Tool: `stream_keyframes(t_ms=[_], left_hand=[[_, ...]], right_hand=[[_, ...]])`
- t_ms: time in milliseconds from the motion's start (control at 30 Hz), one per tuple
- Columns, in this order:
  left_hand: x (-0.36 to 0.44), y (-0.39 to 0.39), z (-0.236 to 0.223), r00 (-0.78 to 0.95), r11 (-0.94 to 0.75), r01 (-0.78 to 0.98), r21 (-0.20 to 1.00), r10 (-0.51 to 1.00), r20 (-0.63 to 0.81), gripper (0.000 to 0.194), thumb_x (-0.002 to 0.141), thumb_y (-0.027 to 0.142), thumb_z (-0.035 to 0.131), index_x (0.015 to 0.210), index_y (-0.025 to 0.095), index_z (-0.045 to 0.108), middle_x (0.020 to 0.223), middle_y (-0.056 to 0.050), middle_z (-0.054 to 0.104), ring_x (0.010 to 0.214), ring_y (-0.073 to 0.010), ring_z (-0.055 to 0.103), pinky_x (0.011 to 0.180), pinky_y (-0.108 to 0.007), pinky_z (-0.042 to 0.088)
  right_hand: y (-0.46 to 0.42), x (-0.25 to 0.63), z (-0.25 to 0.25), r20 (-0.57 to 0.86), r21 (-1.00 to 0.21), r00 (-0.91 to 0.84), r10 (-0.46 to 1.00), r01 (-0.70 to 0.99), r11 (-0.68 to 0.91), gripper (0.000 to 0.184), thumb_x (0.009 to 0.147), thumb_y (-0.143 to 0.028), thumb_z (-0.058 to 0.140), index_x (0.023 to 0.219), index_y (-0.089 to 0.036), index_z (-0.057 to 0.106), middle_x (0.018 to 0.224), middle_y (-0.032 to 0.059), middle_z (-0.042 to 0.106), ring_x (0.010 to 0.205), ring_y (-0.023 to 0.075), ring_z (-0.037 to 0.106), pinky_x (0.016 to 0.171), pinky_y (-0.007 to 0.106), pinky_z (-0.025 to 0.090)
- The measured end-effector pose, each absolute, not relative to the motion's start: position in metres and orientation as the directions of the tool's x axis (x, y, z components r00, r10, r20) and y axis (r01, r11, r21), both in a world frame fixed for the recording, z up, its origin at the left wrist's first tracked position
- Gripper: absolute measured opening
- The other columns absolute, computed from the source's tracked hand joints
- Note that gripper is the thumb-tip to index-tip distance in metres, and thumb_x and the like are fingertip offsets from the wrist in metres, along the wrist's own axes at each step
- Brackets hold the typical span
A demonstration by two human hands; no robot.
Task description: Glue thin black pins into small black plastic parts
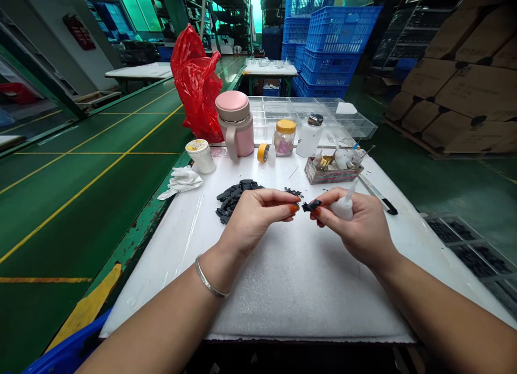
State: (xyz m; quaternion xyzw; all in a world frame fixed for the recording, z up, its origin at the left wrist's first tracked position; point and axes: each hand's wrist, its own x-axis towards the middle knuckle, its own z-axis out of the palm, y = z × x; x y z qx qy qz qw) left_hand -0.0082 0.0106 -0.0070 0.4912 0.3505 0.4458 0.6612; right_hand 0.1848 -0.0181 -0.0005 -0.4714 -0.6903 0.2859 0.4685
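In the head view, my right hand [359, 223] pinches a small black plastic part [312, 205] between thumb and finger. The same hand also keeps a white squeeze bottle [343, 207] with a thin nozzle tucked in it, nozzle pointing up. My left hand [258, 212] is closed in a pinch just left of that part; whatever sits between its fingertips is too small to make out. Behind the left hand lies a heap of black plastic parts [234, 198]. A little pile of tiny black pieces [294, 192] rests beyond the fingertips.
Along the back of the white table [307, 298] stand a pink mug [242, 131], a yellow-lidded jar [285, 139], a tape roll [263, 152] and a white bottle [310, 136]. A small box [331, 174] holds bottles. White gloves [183, 180] lie left, a cutter [377, 195] right.
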Motion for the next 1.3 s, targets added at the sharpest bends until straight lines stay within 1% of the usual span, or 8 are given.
stream_keyframes(t_ms=[267,367,433,567,767,867,1033,1300], left_hand=[[-0.008,0.010,-0.008,0.337,0.099,-0.222,0.970,0.941,-0.019,0.023,0.070,0.018,0.080,0.093,0.017,0.079,0.083,-0.006,0.074,0.074,-0.0138,0.064,0.071,-0.025,0.054],[-0.008,0.010,-0.008,0.346,0.094,-0.230,0.969,0.938,-0.009,0.020,0.069,0.020,0.081,0.088,0.015,0.078,0.085,-0.007,0.074,0.072,-0.0139,0.064,0.071,-0.026,0.055],[-0.008,0.010,-0.009,0.362,0.097,-0.232,0.968,0.932,-0.006,0.016,0.070,0.020,0.082,0.084,0.015,0.078,0.086,-0.007,0.074,0.072,-0.0134,0.065,0.070,-0.026,0.055],[-0.009,0.010,-0.008,0.388,0.129,-0.266,0.955,0.921,-0.016,0.015,0.071,0.021,0.082,0.084,0.015,0.077,0.084,-0.006,0.074,0.073,-0.0124,0.067,0.069,-0.022,0.055],[-0.009,0.011,-0.007,0.364,0.121,-0.246,0.962,0.931,-0.024,0.015,0.072,0.020,0.080,0.084,0.013,0.075,0.084,-0.008,0.075,0.080,-0.0176,0.071,0.065,-0.022,0.055],[-0.009,0.010,-0.004,0.312,0.040,-0.181,0.983,0.950,0.018,0.014,0.072,0.019,0.078,0.084,0.012,0.075,0.083,-0.008,0.075,0.078,-0.0179,0.071,0.064,-0.023,0.055],[-0.008,0.005,0.002,0.230,-0.128,0.025,0.991,0.966,0.119,0.010,0.074,0.018,0.076,0.083,0.014,0.077,0.080,-0.007,0.075,0.069,-0.0152,0.067,0.065,-0.024,0.055],[-0.007,0.004,-0.001,0.230,-0.289,0.215,0.933,0.943,0.240,0.008,0.078,0.019,0.073,0.084,0.019,0.079,0.082,-0.004,0.076,0.075,-0.0182,0.070,0.073,-0.028,0.055]], right_hand=[[-0.020,0.183,0.002,0.472,-0.733,-0.118,0.873,0.498,0.463,0.006,0.084,-0.019,0.067,0.079,-0.020,0.071,0.068,-0.0013,0.070,0.060,0.0139,0.063,0.058,0.026,0.046],[-0.021,0.183,0.002,0.482,-0.721,-0.117,0.869,0.510,0.468,0.006,0.083,-0.020,0.067,0.079,-0.021,0.071,0.068,-0.0013,0.071,0.060,0.0141,0.063,0.057,0.026,0.046],[-0.020,0.184,0.002,0.475,-0.729,-0.117,0.872,0.503,0.465,0.006,0.083,-0.020,0.067,0.079,-0.021,0.071,0.068,-0.0017,0.070,0.060,0.0134,0.063,0.056,0.025,0.046],[-0.019,0.184,0.001,0.437,-0.782,-0.100,0.894,0.449,0.433,0.005,0.083,-0.020,0.070,0.078,-0.020,0.071,0.065,-0.0025,0.069,0.058,0.0119,0.062,0.056,0.023,0.047],[-0.016,0.183,0.002,0.408,-0.826,-0.073,0.910,0.395,0.402,0.006,0.082,-0.022,0.071,0.078,-0.020,0.070,0.062,-0.0018,0.068,0.057,0.0121,0.061,0.053,0.022,0.047],[-0.018,0.184,0.002,0.423,-0.808,-0.078,0.903,0.419,0.415,0.005,0.082,-0.021,0.070,0.077,-0.020,0.069,0.064,-0.0010,0.069,0.057,0.0131,0.062,0.055,0.024,0.047],[-0.019,0.184,0.001,0.448,-0.750,-0.112,0.887,0.493,0.441,0.006,0.083,-0.019,0.068,0.077,-0.021,0.070,0.068,-0.0010,0.070,0.060,0.0138,0.062,0.057,0.025,0.046],[-0.016,0.185,0.000,0.419,-0.737,-0.136,0.898,0.527,0.424,0.008,0.082,-0.021,0.065,0.076,-0.019,0.069,0.069,-0.0008,0.068,0.061,0.0138,0.061,0.058,0.026,0.044]])
